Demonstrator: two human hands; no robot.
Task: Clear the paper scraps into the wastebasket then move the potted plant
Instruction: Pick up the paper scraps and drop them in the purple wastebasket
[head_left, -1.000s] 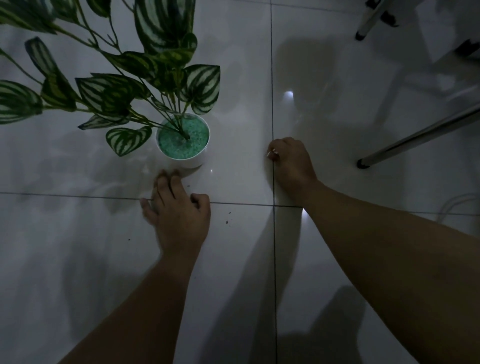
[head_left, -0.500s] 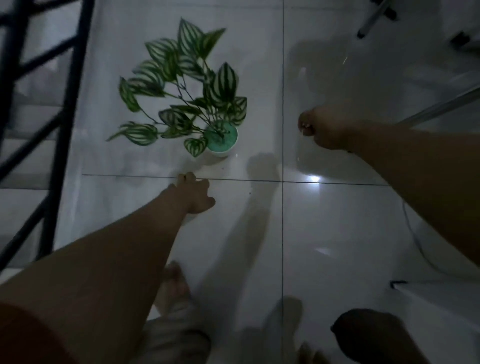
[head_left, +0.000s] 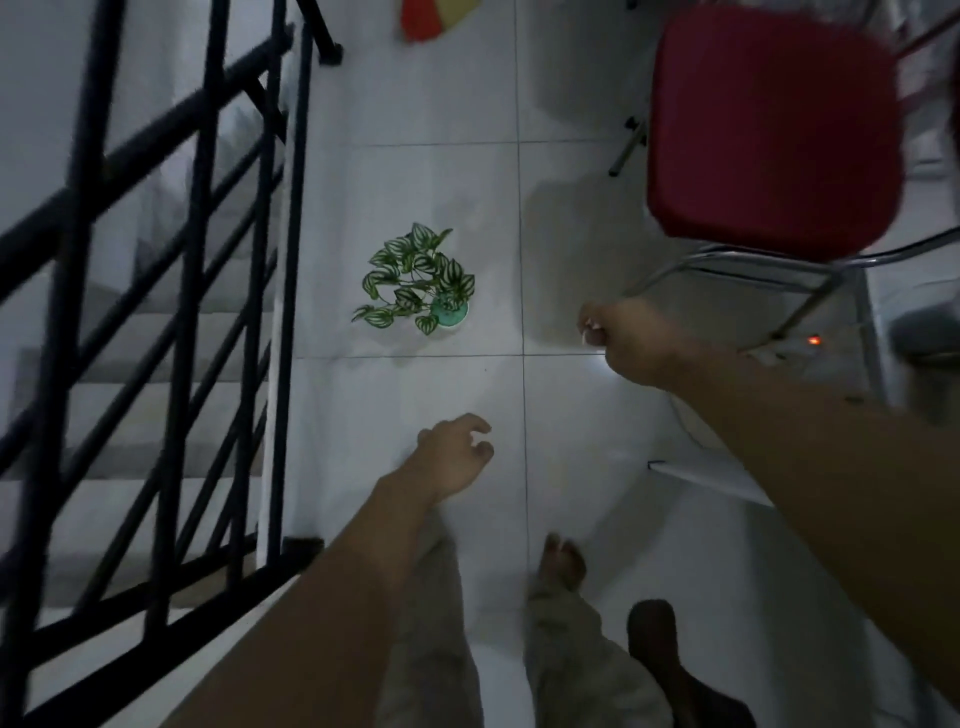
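Note:
The potted plant (head_left: 415, 283), with striped green leaves and a small white pot of green gravel, stands alone on the white tiled floor. My left hand (head_left: 457, 457) hangs well below it in the view, with loosely curled fingers that hold nothing. My right hand (head_left: 623, 338) is a closed fist to the right of the plant. Small white bits of the paper scraps (head_left: 589, 332) show between its fingers. At the right edge a blurred dark round bin (head_left: 924, 348) stands on the floor.
A red-seated chair (head_left: 769, 130) with metal legs stands at the upper right. A black stair railing (head_left: 197, 312) and descending steps fill the left. My bare feet (head_left: 563, 561) are below, beside a dark object (head_left: 654, 634). A white board edge (head_left: 706, 475) lies on the right.
The view has risen far from the floor, so the plant looks small. Both hands have lifted off the tiles and away from the pot. The right fist stays closed.

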